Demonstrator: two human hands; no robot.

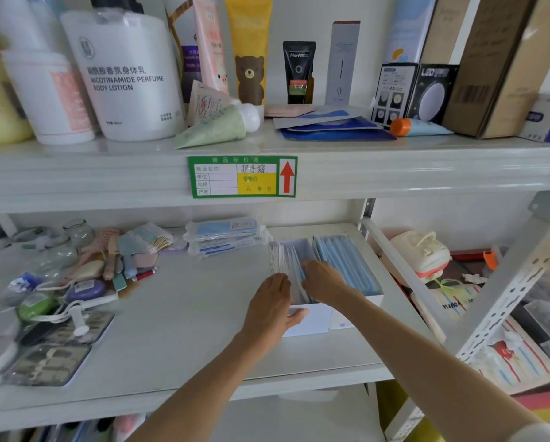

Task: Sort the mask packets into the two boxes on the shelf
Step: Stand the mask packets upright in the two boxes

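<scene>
Two white boxes stand side by side on the middle shelf. The left box [308, 320] holds upright mask packets [288, 260]; the right box [374, 298] is filled with blue mask packets [347, 260]. My left hand [272, 306] grips the left box's near left corner, thumb across its front. My right hand [323, 280] reaches into the left box, its fingers down among the packets; whether it pinches one is hidden. A stack of loose mask packets [224, 236] lies behind, at the back of the shelf.
Soaps, jars, small tools and flat cases [60, 346] crowd the shelf's left side. The upper shelf carries lotion bottles [127, 78], tubes and cartons. A slanted metal brace [503, 288] and a cream mask-shaped object [420, 253] are to the right.
</scene>
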